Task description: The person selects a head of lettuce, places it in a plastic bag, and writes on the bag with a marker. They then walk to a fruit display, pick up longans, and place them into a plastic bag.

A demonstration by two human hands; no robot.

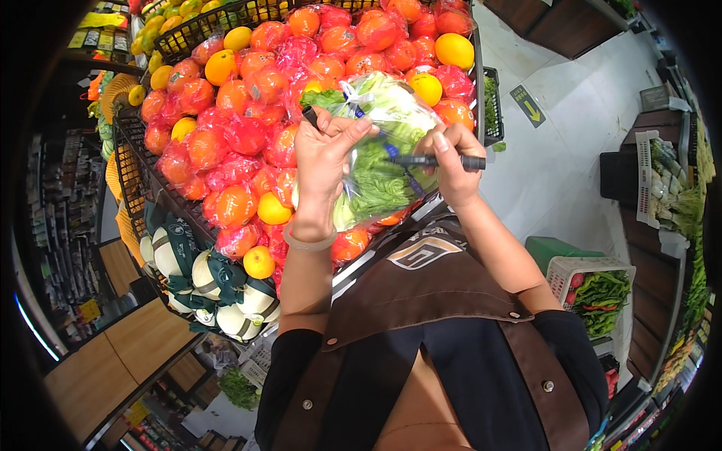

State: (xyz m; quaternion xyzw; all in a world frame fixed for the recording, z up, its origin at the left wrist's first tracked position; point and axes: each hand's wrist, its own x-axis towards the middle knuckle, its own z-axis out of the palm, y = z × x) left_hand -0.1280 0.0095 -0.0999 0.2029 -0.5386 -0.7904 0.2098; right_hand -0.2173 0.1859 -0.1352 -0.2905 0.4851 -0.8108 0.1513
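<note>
A clear plastic bag of green leafy lettuce [378,189] rests on the heaped oranges before me, its neck gathered and tied with a whitish tie. Blue printed tape or a strip runs across the bag. My right hand [458,179] grips a black marker pen [414,160], which lies level over the lettuce. In my left hand [322,160], at the bag's left side, is a short black cap [309,116], apparently the marker's. The left thumb reaches to the bag near its neck; whether it presses on the plastic, I cannot tell.
Red-wrapped oranges [234,206] fill a black crate display [131,169]. Pale melons with dark green wraps [208,276] sit at its lower left. On the right, a white basket [558,282] of green peppers stands by the tiled aisle [558,175], with vegetable shelves beyond.
</note>
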